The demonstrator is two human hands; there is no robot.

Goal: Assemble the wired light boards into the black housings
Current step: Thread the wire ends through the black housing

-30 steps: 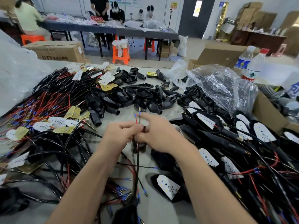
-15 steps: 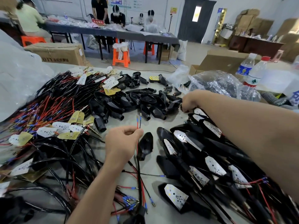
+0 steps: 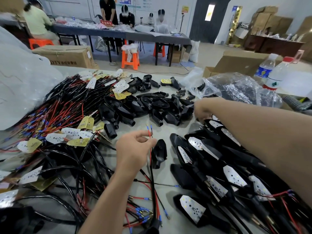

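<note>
Wires (image 3: 148, 131) pinched by left hand (image 3: 133, 149); right hand (image 3: 201, 110) perhaps touching housings (image 3: 160, 105).

Pinching with left hand (image 3: 135, 150), reaching with right hand (image 3: 201, 109).
Left thumb and forefinger closed on a wire pair (image 3: 150, 135); right arm stretched far forward, fingers bent down, blurred, grip unclear.

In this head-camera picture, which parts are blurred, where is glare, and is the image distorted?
Head view, blur: the right hand by the black plastic housings is motion-smeared; the left hand pinching the thin red and black wire pair is sharp. Head view, glare: white highlights on the crumpled clear plastic bag; the door's window is blown out. Head view, distortion: wide lens stretches the right forearm.
</note>
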